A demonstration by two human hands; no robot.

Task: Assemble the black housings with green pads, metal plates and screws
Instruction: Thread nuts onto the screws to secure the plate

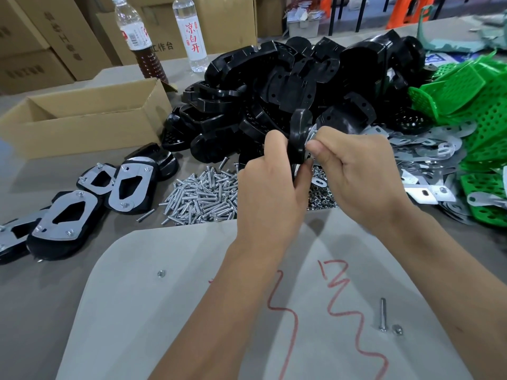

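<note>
My left hand [270,182] grips a black housing [299,133] held on edge above the screw pile. My right hand [354,165] pinches a metal plate [312,135] against the housing's right face; only slivers of the plate show between my fingers. A heap of loose black housings [288,78] fills the table behind. Silver screws [203,193] lie in a pile under my left hand, with small nuts [319,198] beside them. Loose metal plates [428,149] spread to the right, next to perforated green pads [466,86]. Several finished housings with plates [68,215] lie at the left.
An open cardboard box [87,116] stands at the back left, two bottles [192,31] behind it. A grey board with red scribbles [192,311] lies in front of me, bearing a loose screw [383,314] and nut [397,329]. Cartons stack at the far back.
</note>
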